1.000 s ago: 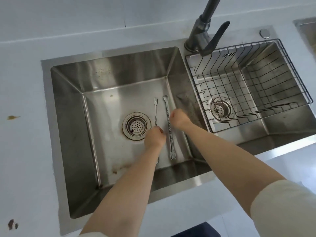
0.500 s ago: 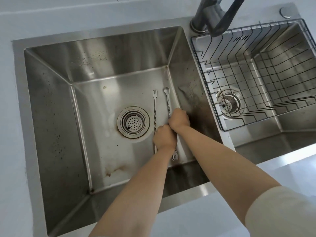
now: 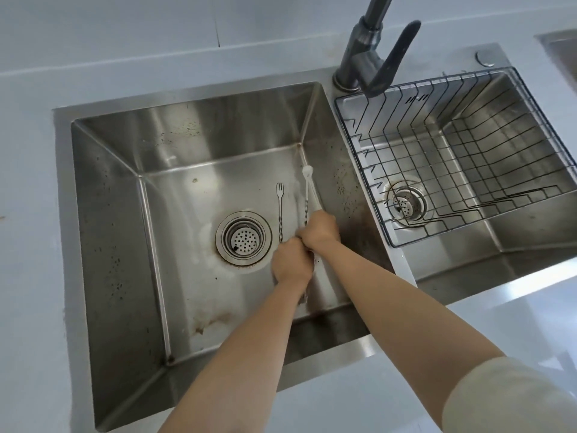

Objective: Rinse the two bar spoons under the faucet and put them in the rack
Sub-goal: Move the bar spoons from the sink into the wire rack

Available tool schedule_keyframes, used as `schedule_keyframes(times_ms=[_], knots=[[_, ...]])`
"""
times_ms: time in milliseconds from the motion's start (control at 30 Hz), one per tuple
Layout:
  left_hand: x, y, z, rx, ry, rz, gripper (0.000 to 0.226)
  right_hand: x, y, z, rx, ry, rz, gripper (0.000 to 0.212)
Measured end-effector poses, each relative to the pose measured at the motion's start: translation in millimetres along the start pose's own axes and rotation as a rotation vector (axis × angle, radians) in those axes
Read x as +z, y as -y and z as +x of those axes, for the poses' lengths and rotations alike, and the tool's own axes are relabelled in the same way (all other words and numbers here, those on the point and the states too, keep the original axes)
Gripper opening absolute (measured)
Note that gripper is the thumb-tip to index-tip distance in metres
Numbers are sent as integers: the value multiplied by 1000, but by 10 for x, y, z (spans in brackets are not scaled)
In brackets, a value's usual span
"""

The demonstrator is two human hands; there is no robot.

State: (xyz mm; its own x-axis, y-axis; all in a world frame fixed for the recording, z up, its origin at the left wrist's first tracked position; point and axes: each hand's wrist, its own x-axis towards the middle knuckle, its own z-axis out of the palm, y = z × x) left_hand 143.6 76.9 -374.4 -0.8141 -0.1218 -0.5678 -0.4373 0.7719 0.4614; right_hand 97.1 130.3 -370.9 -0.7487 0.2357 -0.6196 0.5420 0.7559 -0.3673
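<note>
Both spoons are down in the left basin of the steel sink (image 3: 103,214), to the right of the drain strainer (image 3: 243,238). The left bar spoon (image 3: 280,210) lies flat with its little fork end pointing at the back wall. The right bar spoon (image 3: 307,189) is just beside it, bowl end blurred and apparently tipped up off the floor.

The right hand (image 3: 321,228) is curled round that spoon's twisted stem about midway. The left hand (image 3: 292,264), touching the right one, is knuckled down over the lower stem of the left spoon and looks to be pinching it, though its fingertips are hidden.

I would judge these light, stiff and thin, hard to pry off flat steel. They would be slick once wet, and apt to slip through the wire rack (image 3: 362,151) in the right basin if dropped in carelessly. The twisted middle gives the best purchase, and the fork tines are best kept clear of the palm.

No stream shows under the faucet (image 3: 363,57). I can read no brand or lettering anywhere; some small dark marks on the right basin's far wall are too small to tell
</note>
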Motion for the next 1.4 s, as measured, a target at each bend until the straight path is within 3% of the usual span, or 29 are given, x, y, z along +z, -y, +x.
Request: schedule_keyframes(times_ms=[233, 367, 600, 767, 1100, 1400], knots=[[-471, -72, -214, 60, -131, -141, 21, -316, 352, -382, -87, -76, 82, 36], [-771, -124, -359, 120, -202, -170, 16, -528, 510, -652, -143, -112, 182, 25], [-1223, -278, -642, 300, -296, -141, 21, -925, 558, -1063, -199, -204, 517, 31], [-1381, -546, -795, 484, -313, -42, 19, -1242, 405, -1189, -139, -163, 821, 26], [-981, -1626, -814, 686, -324, 138, 23, -2142, -274, -910, -39, -198, 1066, 19], [-42, -2452, -450, 618, -273, 397, 24, -2643, -1139, -158, 171, -76, 1107, 17]])
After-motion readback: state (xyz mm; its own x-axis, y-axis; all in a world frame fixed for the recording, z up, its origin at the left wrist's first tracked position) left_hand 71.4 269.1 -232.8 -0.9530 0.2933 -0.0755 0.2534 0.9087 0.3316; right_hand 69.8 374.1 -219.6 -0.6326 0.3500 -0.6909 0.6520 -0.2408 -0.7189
